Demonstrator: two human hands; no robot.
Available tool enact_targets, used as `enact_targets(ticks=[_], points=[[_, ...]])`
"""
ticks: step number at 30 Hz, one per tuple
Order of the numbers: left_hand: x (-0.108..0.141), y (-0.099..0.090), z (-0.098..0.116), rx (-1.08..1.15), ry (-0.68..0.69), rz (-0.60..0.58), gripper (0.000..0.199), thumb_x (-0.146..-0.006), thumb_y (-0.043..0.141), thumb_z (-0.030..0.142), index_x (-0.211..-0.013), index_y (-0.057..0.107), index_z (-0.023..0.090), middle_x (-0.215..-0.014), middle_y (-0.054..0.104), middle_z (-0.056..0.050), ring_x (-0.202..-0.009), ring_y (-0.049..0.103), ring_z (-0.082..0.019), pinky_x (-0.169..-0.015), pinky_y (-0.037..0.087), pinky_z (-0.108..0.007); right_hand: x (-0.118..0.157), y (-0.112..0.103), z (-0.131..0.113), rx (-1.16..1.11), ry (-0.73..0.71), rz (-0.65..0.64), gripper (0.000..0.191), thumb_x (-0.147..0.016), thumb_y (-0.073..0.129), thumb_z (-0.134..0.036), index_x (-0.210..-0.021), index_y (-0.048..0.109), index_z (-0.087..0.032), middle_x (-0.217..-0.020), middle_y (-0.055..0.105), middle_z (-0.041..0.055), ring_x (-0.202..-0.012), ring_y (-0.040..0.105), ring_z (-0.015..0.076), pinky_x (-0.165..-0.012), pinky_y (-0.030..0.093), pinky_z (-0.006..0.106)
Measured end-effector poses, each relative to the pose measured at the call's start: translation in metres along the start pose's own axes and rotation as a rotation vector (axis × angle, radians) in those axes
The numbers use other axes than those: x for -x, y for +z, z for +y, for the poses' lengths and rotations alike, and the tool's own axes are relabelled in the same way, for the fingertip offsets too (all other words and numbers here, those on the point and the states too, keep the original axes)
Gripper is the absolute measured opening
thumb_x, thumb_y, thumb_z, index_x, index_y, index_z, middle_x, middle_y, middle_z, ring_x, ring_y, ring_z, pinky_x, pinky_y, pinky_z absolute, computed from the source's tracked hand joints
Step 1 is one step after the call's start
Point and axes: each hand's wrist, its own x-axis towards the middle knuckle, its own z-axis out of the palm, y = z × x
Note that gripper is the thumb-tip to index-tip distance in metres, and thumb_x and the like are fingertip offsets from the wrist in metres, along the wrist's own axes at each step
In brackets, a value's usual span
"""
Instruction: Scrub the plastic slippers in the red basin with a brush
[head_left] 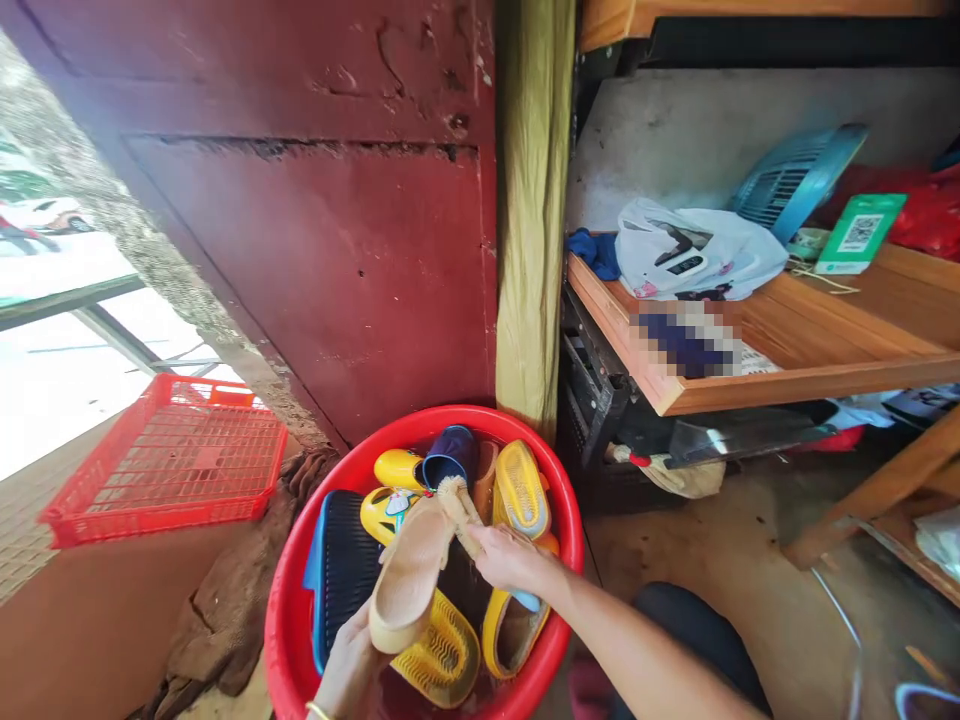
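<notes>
Left hand (349, 655) holds one beige clog (409, 578); right hand (508, 558), apparently one brush (459, 507).

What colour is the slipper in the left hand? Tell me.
The slipper is beige, best seen in the head view.

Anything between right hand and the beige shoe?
Only the brush held in the right hand, its head by the far end of the beige shoe. Nothing else visible. The left hand holds the near end.
</notes>
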Motion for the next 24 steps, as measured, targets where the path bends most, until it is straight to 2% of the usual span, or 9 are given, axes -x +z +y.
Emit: enact_targets(ticks=[2,5,8,11,13,16,20,22,24], points=[[0.0,0.003,-0.003,0.016,0.031,0.047,0.063,-0.057,0.085,-0.001,-0.113,0.073,0.024,-0.102,0.082,-0.007,-0.101,0.078,-0.033,-0.073,0.066,-0.036,0.01,-0.008,-0.003,-0.01,-0.03,-0.044,0.039,-0.091,0.05,-0.013,-0.123,0.07,-0.02,-0.104,0.08,0.0106,-0.093,0.075,0.025,-0.073,0.047,0.027],[0.003,0.009,-0.003,0.11,-0.129,0.11,0.05,-0.069,0.081,0.008,-0.116,0.072,0.021,-0.098,0.082,-0.012,-0.088,0.08,-0.033,-0.061,0.064,-0.034,0.022,-0.02,-0.007,-0.078,-0.076,-0.094,0.037,-0.093,0.047,-0.016,-0.119,0.073,-0.024,-0.103,0.081,0.0064,-0.094,0.075,0.0235,-0.074,0.047,0.026],[0.004,0.013,0.002,0.269,-0.263,0.014,0.054,-0.079,0.076,0.018,-0.131,0.065,0.016,-0.108,0.08,-0.019,-0.083,0.08,-0.032,-0.057,0.063,-0.03,0.028,-0.023,-0.009,-0.155,-0.129,-0.095,0.044,-0.093,0.046,-0.018,-0.129,0.07,-0.027,-0.111,0.08,0.0053,-0.101,0.074,0.0233,-0.082,0.048,0.027],[0.002,0.015,0.015,0.371,-0.186,-0.076,0.068,-0.078,0.075,0.018,-0.144,0.056,0.015,-0.115,0.079,-0.019,-0.082,0.08,-0.027,-0.058,0.063,-0.026,0.025,-0.015,-0.005,-0.147,-0.106,-0.099,0.054,-0.09,0.046,-0.014,-0.137,0.067,-0.029,-0.117,0.079,0.0058,-0.107,0.074,0.0244,-0.088,0.049,0.029],[0.002,0.017,0.025,0.402,-0.144,-0.132,0.069,-0.079,0.073,0.02,-0.145,0.054,0.018,-0.114,0.079,-0.016,-0.086,0.08,-0.028,-0.059,0.062,-0.027,0.018,-0.006,0.001,-0.126,-0.065,-0.079,0.058,-0.088,0.046,-0.013,-0.141,0.065,-0.029,-0.12,0.079,0.0071,-0.113,0.073,0.0255,-0.092,0.049,0.031],[0.005,0.023,0.031,0.36,-0.23,-0.262,0.061,-0.083,0.071,0.03,-0.142,0.057,0.02,-0.108,0.08,-0.013,-0.086,0.079,-0.029,-0.06,0.061,-0.03,0.005,0.01,0.011,-0.113,-0.005,-0.01,0.063,-0.089,0.045,-0.012,-0.149,0.059,-0.023,-0.128,0.075,0.0115,-0.119,0.07,0.0276,-0.098,0.05,0.035],[0.014,0.036,0.013,0.306,-0.309,-0.34,0.06,-0.087,0.066,0.055,-0.133,0.065,0.017,-0.089,0.08,-0.012,-0.071,0.077,-0.027,-0.062,0.06,-0.034,0.0,0.021,0.007,-0.155,0.01,0.008,0.062,-0.091,0.042,-0.012,-0.151,0.055,-0.017,-0.125,0.076,0.0134,-0.119,0.071,0.0273,-0.098,0.051,0.036],[0.018,0.039,0.0,0.308,-0.321,-0.306,0.066,-0.086,0.064,0.065,-0.125,0.069,0.013,-0.076,0.078,-0.012,-0.064,0.074,-0.027,-0.064,0.059,-0.035,0.006,0.019,0.0,-0.203,-0.003,-0.038,0.058,-0.092,0.042,-0.014,-0.147,0.06,-0.019,-0.118,0.078,0.0108,-0.108,0.075,0.0243,-0.091,0.054,0.031],[0.02,0.04,-0.007,0.297,-0.329,-0.232,0.066,-0.084,0.067,0.065,-0.119,0.071,0.008,-0.07,0.077,-0.013,-0.06,0.073,-0.027,-0.063,0.058,-0.035,0.016,0.012,-0.006,-0.242,-0.015,-0.095,0.054,-0.093,0.043,-0.017,-0.143,0.064,-0.022,-0.106,0.08,0.0075,-0.09,0.077,0.0213,-0.081,0.054,0.028]])
